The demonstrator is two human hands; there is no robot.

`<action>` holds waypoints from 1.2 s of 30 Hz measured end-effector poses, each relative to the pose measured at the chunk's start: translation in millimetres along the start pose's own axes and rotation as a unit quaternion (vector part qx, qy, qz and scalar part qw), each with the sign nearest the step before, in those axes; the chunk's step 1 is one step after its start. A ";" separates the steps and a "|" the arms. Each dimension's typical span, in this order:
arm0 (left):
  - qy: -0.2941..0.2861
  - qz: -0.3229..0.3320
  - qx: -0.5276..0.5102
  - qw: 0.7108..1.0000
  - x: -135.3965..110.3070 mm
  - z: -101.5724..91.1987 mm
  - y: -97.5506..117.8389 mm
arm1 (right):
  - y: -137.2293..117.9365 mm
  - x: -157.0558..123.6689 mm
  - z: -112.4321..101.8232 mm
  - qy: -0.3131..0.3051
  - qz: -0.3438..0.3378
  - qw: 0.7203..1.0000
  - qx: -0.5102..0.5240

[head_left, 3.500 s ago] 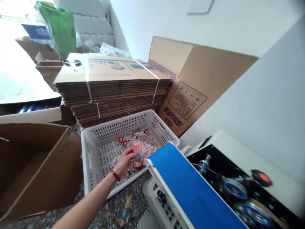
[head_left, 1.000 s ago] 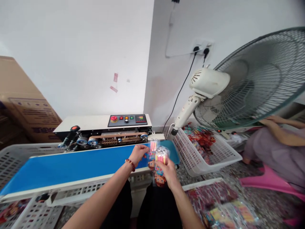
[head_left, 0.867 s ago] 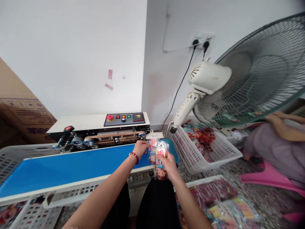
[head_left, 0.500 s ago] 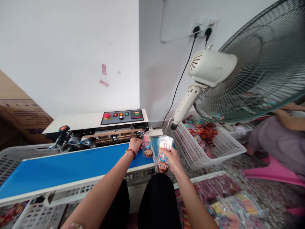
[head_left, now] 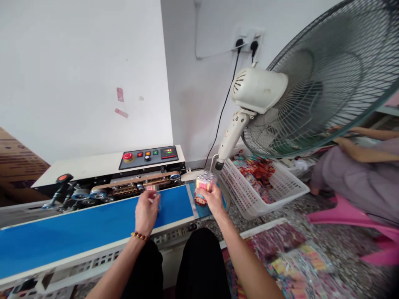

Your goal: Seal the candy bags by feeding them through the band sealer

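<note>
My left hand [head_left: 146,211] rests palm down on the blue conveyor belt [head_left: 77,230], pressing a small clear packet [head_left: 153,190] toward the sealing rail of the sealer machine [head_left: 124,174]. Its fingers hide most of that packet. My right hand [head_left: 212,198] is closed around a bundle of clear packets [head_left: 204,185] with pink and yellow sticks and cartoon figures, held upright at the belt's right end.
A large standing fan [head_left: 299,87] leans over a white basket [head_left: 280,193] of colourful packets on the right. More packets [head_left: 289,257] lie on the floor at lower right. Another person in grey [head_left: 358,182] sits at far right. A cardboard box [head_left: 15,166] stands at left.
My left hand has slid a single packet leftward along the belt to the sealing rail. My right hand keeps the bundle at the belt's right end. Earlier I took packets from a basket.
</note>
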State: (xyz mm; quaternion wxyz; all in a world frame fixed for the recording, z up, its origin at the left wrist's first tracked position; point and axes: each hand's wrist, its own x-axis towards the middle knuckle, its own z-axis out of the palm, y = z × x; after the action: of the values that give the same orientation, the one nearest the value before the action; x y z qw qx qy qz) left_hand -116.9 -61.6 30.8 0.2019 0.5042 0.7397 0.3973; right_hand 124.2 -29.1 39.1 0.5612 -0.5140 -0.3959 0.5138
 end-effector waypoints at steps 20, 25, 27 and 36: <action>-0.200 -0.053 -0.309 0.928 3.5 101.5 59.4 | 26.9 26.6 -23.6 -0.076 0.049 0.995 0.041; -0.173 -0.068 -0.287 0.940 4.9 102.9 60.4 | 25.7 26.9 -25.4 -0.083 0.060 0.990 0.098; -0.167 -0.083 -0.286 0.940 7.3 101.7 60.3 | 23.8 26.6 -27.4 -0.091 0.070 0.988 0.104; -0.177 -0.175 -0.162 0.955 32.2 94.8 57.0 | 20.7 38.0 -39.8 0.026 0.070 0.996 0.055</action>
State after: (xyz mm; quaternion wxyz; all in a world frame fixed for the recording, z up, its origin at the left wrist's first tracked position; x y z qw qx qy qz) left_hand -30.4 14.0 22.0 0.4752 0.3895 0.6943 0.3747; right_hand 165.5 0.3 9.3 0.5615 -0.5219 -0.3157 0.5592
